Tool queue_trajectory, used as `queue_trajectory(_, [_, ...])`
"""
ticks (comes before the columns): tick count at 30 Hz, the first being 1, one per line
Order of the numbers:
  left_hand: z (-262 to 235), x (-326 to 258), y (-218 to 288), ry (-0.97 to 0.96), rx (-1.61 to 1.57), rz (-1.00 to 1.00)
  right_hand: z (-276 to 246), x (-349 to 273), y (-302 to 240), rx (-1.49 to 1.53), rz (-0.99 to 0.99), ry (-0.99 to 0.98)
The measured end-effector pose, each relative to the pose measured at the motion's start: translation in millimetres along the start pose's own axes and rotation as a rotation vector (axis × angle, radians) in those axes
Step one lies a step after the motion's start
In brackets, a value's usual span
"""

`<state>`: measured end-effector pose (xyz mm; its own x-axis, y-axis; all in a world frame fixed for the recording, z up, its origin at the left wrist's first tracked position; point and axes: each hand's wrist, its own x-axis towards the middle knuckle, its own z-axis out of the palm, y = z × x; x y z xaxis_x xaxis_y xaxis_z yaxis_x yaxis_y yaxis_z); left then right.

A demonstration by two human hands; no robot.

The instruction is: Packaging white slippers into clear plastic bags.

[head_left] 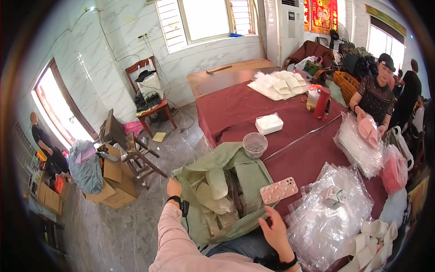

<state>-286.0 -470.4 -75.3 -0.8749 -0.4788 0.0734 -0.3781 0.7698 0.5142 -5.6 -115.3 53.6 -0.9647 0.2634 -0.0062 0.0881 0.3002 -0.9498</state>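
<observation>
Green sack (226, 153), pale contents (217, 185) partly hidden, L hand (174, 187) gripping rim, R hand (275, 230) spread, contact unclear

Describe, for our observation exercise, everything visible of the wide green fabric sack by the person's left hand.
The wide green fabric sack looks woven and soft, with a creased, floppy rim. Its mouth gapes upward, showing pale, flat, rounded pieces inside. It is at the near edge of the dark red cloth-covered table. The bare left hand grips its left rim; the bare right hand is open beside its right edge, contact unclear. Its base is hidden.
</observation>
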Motion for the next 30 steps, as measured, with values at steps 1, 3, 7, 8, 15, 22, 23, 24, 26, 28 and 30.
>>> queue_trajectory(1, [-2, -1, 0, -0.005, 0.006, -0.007, -8, -9, -3, -0.089, -0.099, 0.11])
queue_trajectory(3, [-3, 0, -1, -0.017, 0.024, -0.002, -29, -33, -12, -0.185, -0.135, 0.289])
queue_trajectory(7, [-8, -5, 14, -0.117, 0.08, -0.002, -69, -84, 10, -0.725, -0.027, 0.585])
queue_trajectory(8, [-12, -5, 18, -0.184, 0.093, -0.021, -76, -89, 18, -0.718, -0.034, 0.585])
queue_trajectory(15, [-8, -52, 125, 0.048, -0.045, 0.663, -101, -132, 104, -1.003, 0.408, 0.673])
queue_trajectory(22, [-34, -257, 267, -0.578, -0.567, 1.511, -97, -138, 132, -1.112, 0.458, 0.676])
queue_trajectory(23, [-35, -286, 280, -0.801, -0.604, 1.694, -97, -139, 136, -1.103, 0.457, 0.704])
queue_trajectory(24, [-23, -305, 278, -0.851, -0.627, 1.734, -95, -137, 134, -1.093, 0.434, 0.72])
queue_trajectory(26, [12, -344, 253, -0.994, -0.475, 1.914, -96, -135, 125, -1.108, 0.452, 0.702])
queue_trajectory(28, [20, -381, 249, -0.941, -0.378, 2.123, -104, -140, 123, -1.002, 0.437, 0.805])
queue_trajectory(30, [30, -403, 241, -0.831, -0.282, 2.305, -125, -159, 126, -0.901, 0.378, 0.894])
